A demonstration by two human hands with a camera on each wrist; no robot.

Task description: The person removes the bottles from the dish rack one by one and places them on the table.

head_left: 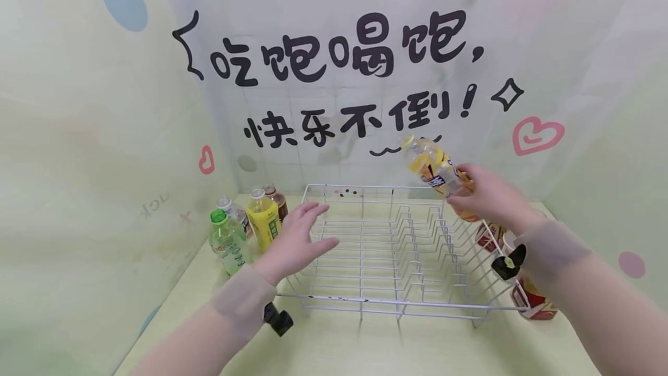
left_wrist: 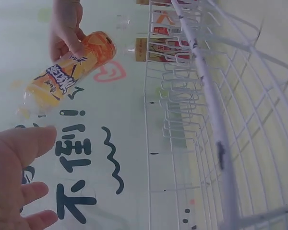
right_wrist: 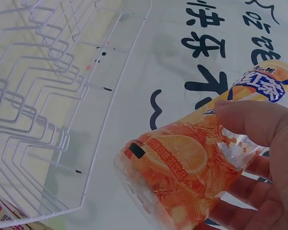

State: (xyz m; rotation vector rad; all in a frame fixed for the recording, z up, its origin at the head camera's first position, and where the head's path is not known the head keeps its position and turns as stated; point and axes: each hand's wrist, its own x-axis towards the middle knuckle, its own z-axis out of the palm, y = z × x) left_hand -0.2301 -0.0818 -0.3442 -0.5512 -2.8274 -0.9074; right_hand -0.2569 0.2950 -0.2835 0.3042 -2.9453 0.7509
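Observation:
My right hand [head_left: 487,196] grips an orange-labelled plastic drink bottle [head_left: 437,172] near its lower half, above the back right of the white wire rack [head_left: 360,300]. The bottle tilts, its yellow cap toward the upper left. In the right wrist view, thumb and fingers wrap round the orange label [right_wrist: 182,163]. My left hand [head_left: 298,242] is held over the rack's left side with its fingers spread and nothing in them. In the left wrist view its thumb and fingertips [left_wrist: 38,141] show at the lower left, apart from the bottle.
Left of the rack stand a green-capped bottle [head_left: 228,242], a yellow bottle [head_left: 263,219], a clear bottle [head_left: 237,213] and a dark brown one [head_left: 276,201]. Red-and-cream packages [head_left: 533,297] stand to its right. A printed curtain [head_left: 334,97] hangs behind.

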